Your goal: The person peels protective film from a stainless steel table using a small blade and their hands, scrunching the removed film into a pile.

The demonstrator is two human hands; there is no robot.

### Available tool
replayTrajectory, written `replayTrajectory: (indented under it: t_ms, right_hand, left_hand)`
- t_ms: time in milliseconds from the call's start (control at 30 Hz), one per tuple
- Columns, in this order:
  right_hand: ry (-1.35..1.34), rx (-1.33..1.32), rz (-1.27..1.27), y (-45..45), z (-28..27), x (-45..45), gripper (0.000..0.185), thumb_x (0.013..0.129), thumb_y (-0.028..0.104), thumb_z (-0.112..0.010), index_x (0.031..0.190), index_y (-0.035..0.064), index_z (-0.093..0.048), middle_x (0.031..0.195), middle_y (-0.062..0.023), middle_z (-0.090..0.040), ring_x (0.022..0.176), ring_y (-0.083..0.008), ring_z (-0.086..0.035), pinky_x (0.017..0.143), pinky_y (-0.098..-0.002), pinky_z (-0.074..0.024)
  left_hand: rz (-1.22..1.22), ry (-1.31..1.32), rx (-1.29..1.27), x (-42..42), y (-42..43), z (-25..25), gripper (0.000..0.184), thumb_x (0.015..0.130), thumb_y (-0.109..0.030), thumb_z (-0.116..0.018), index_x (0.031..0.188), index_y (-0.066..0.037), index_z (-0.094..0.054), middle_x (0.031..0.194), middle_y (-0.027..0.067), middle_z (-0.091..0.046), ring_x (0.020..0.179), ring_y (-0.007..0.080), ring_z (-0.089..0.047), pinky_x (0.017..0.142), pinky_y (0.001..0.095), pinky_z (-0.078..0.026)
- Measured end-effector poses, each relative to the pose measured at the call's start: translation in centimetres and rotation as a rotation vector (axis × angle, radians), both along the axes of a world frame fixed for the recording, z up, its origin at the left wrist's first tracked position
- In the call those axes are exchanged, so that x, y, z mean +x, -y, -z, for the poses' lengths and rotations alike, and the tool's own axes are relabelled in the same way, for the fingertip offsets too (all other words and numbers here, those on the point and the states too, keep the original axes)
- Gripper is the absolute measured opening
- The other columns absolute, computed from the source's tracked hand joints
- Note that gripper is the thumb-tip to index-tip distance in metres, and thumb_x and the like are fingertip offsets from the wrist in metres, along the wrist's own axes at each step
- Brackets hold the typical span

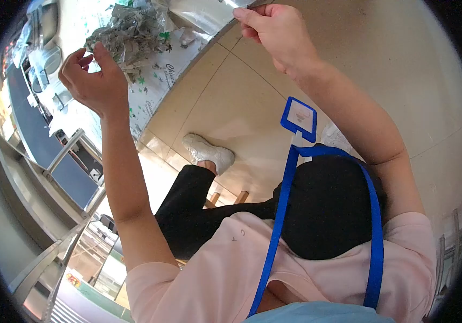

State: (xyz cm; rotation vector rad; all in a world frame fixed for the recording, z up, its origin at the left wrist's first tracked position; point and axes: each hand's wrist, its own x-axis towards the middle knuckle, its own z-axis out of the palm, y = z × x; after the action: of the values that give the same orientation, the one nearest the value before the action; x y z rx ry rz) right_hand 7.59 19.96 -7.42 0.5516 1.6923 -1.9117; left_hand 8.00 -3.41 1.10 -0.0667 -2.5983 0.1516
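My left hand (95,79) is beside a heap of crumpled, greyish, see-through scraps (131,37) that look like plastic film. Its fingers are curled towards the thumb. What lies between them, if anything, is too small to make out. My right hand (282,35) is closed in a pinch at the table's edge, with thumb and forefinger at the corner of a shiny silvery surface (204,13). I cannot tell what this pinch holds. Under the heap, the table has a white cover (153,89) printed with green leaves and lettering.
A blue lanyard with a badge (299,118) hangs from my neck over my lap. A metal frame (64,153) stands on the left. Clear plastic items (48,59) lie at the upper left. Beige floor tiles (231,102) show below, with my white shoe (209,153).
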Motion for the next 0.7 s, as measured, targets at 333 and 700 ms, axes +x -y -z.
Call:
replayTrajectory:
  t_ms: [333, 700]
  right_hand:
    - [0.031, -0.139, 0.024, 0.4, 1.8, 0.3, 0.019, 0.079, 0.015, -0.059, 0.070, -0.0012, -0.060, 0.059, -0.0045, -0.058, 0.051, -0.0090, -0.050, 0.047, -0.0247, -0.0397]
    - [-0.143, -0.217, 0.035, 0.4, 4.5, 0.9, 0.019, 0.077, 0.016, -0.060, 0.070, -0.0012, -0.060, 0.058, -0.0056, -0.058, 0.053, -0.0101, -0.053, 0.049, -0.0262, -0.0423]
  left_hand:
    - [0.283, 0.035, 0.062, 0.6, -5.2, -0.6, 0.013, 0.076, -0.012, -0.065, 0.081, -0.002, -0.057, 0.084, 0.0078, -0.057, 0.074, 0.0165, -0.055, 0.063, 0.0258, -0.048]
    - [0.026, 0.483, 0.881, 2.9, -8.0, 1.6, 0.012, 0.083, -0.010, -0.058, 0.091, -0.002, -0.056, 0.085, 0.0068, -0.059, 0.074, 0.0106, -0.054, 0.067, 0.0221, -0.045]
